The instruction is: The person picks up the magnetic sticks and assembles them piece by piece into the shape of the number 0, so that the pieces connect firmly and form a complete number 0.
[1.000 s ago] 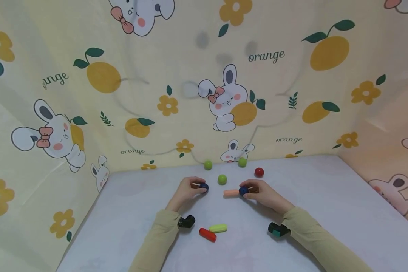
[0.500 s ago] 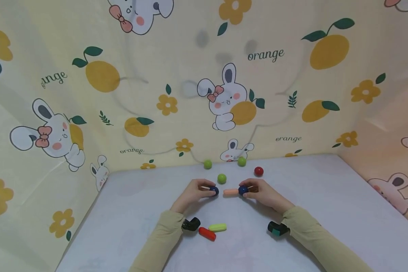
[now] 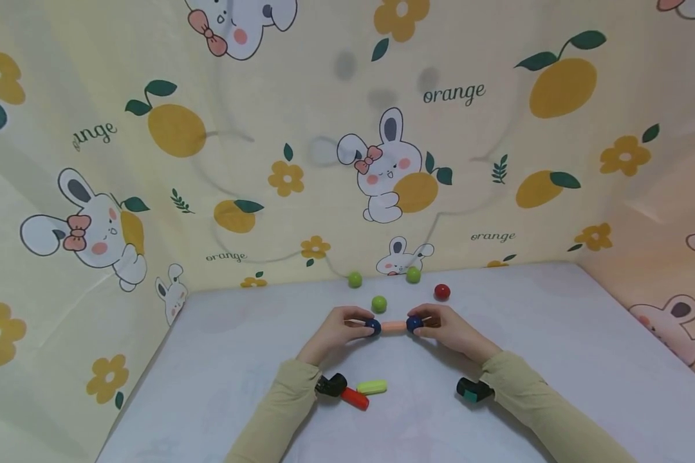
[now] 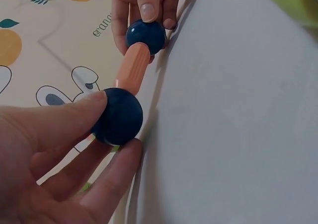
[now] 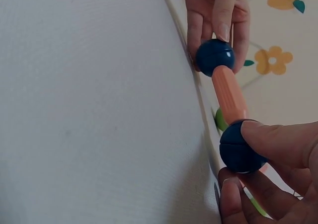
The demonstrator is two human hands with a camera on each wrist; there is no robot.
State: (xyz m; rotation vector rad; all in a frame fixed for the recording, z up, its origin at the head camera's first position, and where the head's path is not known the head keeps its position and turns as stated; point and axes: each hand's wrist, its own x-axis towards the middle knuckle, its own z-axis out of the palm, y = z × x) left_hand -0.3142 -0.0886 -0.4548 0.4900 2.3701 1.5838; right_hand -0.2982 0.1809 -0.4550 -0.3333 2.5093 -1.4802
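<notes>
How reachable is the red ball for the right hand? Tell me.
Probably yes: nothing shows between the right hand and the red ball, though that hand should first release its blue ball.

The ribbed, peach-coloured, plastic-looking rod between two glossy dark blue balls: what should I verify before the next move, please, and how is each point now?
1. Grip of the left hand on the left blue ball: ok, thumb and fingers pinch it.
2. Grip of the right hand on the right blue ball: ok, likewise.
3. Peach rod meeting both balls: ok, no gap shows in the wrist views.
4. Joints firm: cannot tell from the pictures.
5. Short, smooth-looking red rod free of the black wrist camera: cannot tell, they overlap in the head view.
</notes>
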